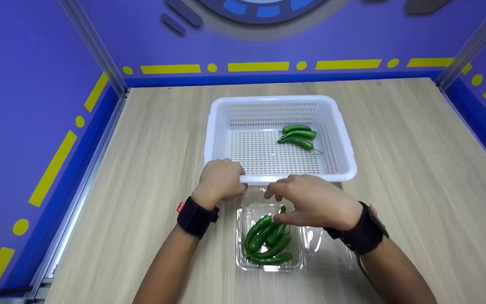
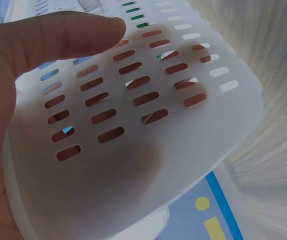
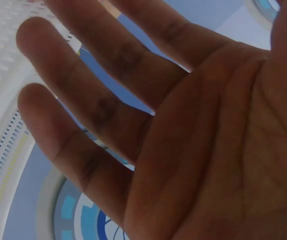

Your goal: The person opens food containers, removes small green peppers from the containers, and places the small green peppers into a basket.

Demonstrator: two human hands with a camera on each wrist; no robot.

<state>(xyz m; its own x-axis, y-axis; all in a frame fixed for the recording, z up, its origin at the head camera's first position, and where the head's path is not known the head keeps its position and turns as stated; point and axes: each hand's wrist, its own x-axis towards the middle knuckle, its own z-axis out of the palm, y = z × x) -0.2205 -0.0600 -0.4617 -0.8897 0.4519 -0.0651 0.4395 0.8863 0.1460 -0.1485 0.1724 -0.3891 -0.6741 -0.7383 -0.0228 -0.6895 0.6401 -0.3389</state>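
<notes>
Head: slotted basket [image 1: 251,152], glossy peppers [image 1: 299,134].

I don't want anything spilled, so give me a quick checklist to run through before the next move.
1. Basket steadied: ok, the left hand grips its near side.
2. Right hand free: ok, fingers spread, nothing held.
3. Clear container open: ok, its lid lies out to the right.
4. Green peppers all in one place: not ok, three lie in the basket, several in the container.
5. Container apart from the basket: cannot tell whether they touch.
</notes>
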